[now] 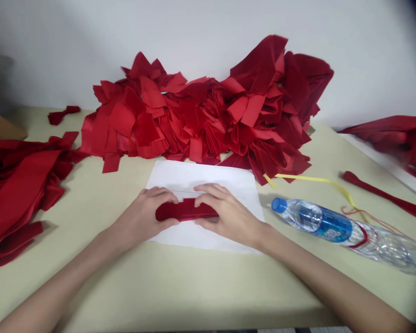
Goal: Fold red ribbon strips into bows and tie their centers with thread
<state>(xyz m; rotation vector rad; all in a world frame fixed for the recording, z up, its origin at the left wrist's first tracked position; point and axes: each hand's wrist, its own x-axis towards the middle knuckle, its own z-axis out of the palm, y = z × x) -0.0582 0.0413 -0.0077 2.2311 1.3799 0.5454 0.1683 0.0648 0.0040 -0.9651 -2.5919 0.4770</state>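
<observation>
Cupping a folded strip of dark red fabric (186, 209), the left hand (142, 217) and right hand (229, 215) meet over it from either end. The strip forms a flat, narrow bar lying on a white paper sheet (211, 173). Curled fingers (208, 195) on both hands close around its ends and top, gripping it. A heap of red fabric pieces (194, 115) sits just beyond the sheet on the tabletop (159, 286).
</observation>
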